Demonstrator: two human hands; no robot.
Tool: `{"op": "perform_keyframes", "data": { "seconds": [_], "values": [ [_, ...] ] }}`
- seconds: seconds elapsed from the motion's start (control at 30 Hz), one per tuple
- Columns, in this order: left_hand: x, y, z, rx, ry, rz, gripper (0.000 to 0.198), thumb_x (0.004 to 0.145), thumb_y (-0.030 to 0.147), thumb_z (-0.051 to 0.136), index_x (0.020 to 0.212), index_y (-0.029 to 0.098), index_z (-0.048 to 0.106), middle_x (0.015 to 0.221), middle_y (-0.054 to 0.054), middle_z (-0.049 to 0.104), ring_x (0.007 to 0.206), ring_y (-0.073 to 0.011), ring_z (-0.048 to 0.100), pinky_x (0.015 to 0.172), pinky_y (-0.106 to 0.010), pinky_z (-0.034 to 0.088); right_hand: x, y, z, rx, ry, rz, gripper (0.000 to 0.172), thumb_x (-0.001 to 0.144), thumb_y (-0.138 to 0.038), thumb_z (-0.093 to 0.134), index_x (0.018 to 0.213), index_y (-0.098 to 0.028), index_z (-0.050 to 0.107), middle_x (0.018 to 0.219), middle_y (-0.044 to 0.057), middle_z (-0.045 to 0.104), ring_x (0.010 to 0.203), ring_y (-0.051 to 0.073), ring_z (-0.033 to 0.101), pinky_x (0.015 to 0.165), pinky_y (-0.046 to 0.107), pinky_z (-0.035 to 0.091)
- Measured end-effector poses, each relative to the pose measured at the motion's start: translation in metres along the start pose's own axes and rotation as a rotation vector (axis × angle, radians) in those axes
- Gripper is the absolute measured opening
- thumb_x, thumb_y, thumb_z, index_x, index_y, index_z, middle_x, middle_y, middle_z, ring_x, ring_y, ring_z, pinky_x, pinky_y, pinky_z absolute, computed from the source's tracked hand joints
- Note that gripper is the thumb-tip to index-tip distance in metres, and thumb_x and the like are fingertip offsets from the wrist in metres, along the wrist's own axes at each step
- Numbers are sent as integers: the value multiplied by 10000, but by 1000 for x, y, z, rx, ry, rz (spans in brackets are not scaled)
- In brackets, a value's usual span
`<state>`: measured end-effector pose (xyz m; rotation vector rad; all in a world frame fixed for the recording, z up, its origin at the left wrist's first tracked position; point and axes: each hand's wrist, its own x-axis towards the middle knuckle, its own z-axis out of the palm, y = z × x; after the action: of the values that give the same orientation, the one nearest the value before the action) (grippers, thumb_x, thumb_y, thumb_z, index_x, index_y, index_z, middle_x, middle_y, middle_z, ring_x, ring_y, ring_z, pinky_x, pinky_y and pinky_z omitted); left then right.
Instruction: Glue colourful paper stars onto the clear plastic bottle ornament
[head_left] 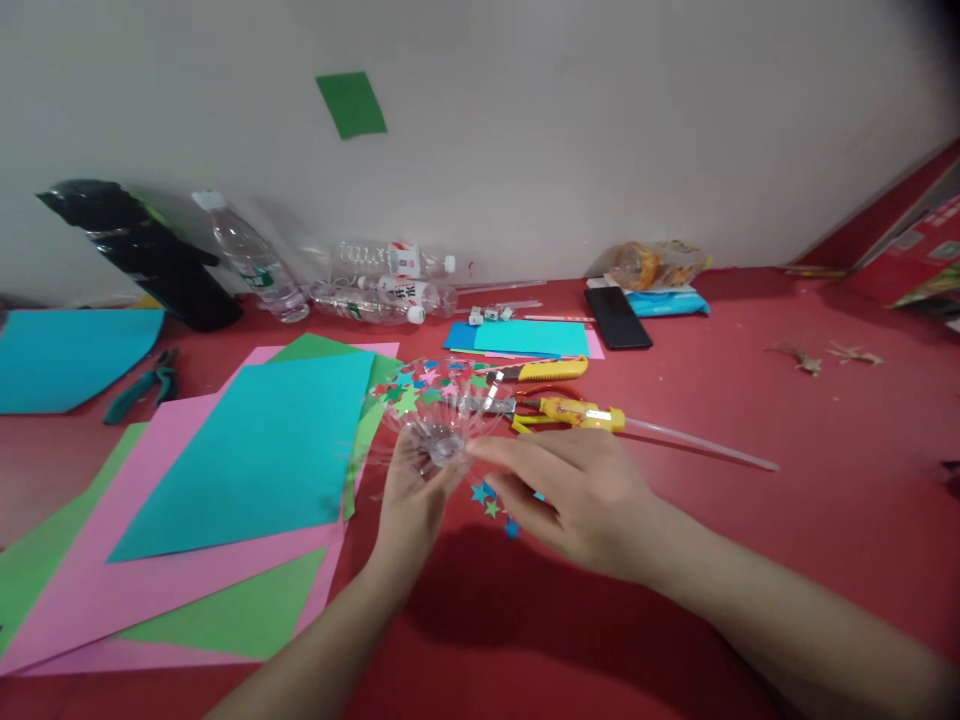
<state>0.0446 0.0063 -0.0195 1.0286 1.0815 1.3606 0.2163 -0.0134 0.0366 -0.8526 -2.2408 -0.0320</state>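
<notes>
My left hand [414,478] is closed round the base of a clear plastic bottle piece [444,448], whose walls are cut into thin strips that fan outward. Small paper stars [407,401] in red, green, pink and blue show on the strips at its far side. With thumb and forefinger pinched, my right hand [574,495] meets the piece's right side; whatever sits between those fingertips is too small to make out. Loose blue and green stars [492,508] lie on the red table [750,560] beneath my right hand.
Coloured paper sheets [255,460] and pliers [146,385] lie left. Behind my hands are a yellow utility knife [551,370], scissors [487,404] and a yellow glue gun [581,414] with a glue stick. Plastic bottles [390,262], a phone [619,318] and a black spray bottle [161,255] line the wall.
</notes>
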Motion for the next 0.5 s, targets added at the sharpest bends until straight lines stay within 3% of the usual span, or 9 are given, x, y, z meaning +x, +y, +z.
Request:
{"op": "perform_keyframes", "data": {
  "seconds": [0.23, 0.5],
  "values": [
    [-3, 1, 0, -20, 7, -25, 306, 622, 200, 779, 863, 188, 590, 814, 3, 639, 735, -141, 589, 727, -267, 478, 1, -1, 0, 65, -29, 9, 220, 902, -171, 542, 1103, -114, 613, 742, 15, 672, 624, 127, 580, 570, 258, 397],
    [-1, -6, -1, -84, 31, -40, 342, 584, 195, 803, 852, 204, 591, 781, 33, 648, 716, -127, 585, 713, -248, 475, 2, -4, 1, 61, 21, -33, 181, 908, -138, 536, 1053, -97, 636, 696, 14, 664, 566, 115, 549, 530, 254, 389]
  ]
}}
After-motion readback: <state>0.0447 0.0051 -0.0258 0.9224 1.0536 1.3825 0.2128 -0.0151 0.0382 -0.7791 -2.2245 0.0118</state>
